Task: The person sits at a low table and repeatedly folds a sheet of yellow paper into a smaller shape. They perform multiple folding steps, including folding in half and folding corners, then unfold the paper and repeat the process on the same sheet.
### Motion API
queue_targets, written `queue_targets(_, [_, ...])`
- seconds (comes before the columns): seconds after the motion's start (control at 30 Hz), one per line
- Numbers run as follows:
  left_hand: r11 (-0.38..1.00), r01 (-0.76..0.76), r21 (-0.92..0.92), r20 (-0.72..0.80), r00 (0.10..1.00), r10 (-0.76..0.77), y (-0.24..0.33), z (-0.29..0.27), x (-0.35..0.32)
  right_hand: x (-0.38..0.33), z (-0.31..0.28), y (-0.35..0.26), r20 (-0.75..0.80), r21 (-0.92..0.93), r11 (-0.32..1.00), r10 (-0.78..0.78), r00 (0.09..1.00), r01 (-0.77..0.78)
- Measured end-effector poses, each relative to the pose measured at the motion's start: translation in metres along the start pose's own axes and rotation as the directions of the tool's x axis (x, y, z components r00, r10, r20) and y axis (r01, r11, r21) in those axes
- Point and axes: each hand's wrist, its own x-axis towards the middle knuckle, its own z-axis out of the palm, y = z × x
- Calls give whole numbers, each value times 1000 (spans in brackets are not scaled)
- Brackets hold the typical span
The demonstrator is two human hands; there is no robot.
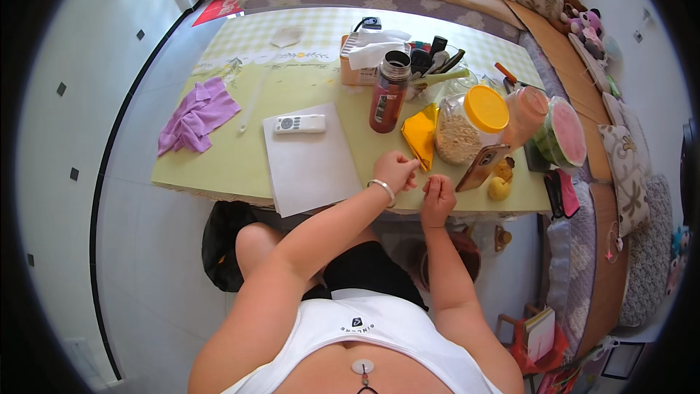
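My left hand (396, 174), with a silver bangle at the wrist, is closed in a pinch above the front edge of the table. Just right of it, my right hand (439, 198) is closed too, fingertips pressed together. Whatever they hold, if anything, is too small to make out. A shiny gold packet (418, 135) lies right behind my left fingertips; whether they touch it I cannot tell. Beyond it stands a dark red bottle (389, 98) without a lid. To the right are a clear jar of oat-like flakes (458, 135) with a yellow lid and a leaning phone (482, 166).
The table (240, 168) also bears white paper (310, 168) under a white remote (300, 124), a purple cloth (198, 117), a tissue box (357, 69), a pinkish jar (525, 113), yellow fruit (499, 188) and a cut watermelon (564, 131). A couch (576, 95) runs along the right.
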Motion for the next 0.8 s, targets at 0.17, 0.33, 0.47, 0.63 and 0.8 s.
queue_targets(0.17, [389,-541,746,222,752,621,-11,-87,-77,3,7,-9,-6,-51,999,-12,1000,12])
queue_targets(0.33, [116,-385,916,206,697,686,-19,-173,-138,1,8,-17,145,48,997,51,988,-59])
queue_targets(0.47, [154,-348,925,146,698,701,-30,-205,-145,-13,37,-31,331,78,992,72,941,-103])
queue_targets(0.63, [269,-413,870,146,737,660,-31,-223,-139,-19,79,-74,552,-39,977,-154,820,209])
queue_targets(0.8, [229,-374,899,161,768,620,-17,-218,-141,-21,92,-96,628,-17,945,-245,738,328])
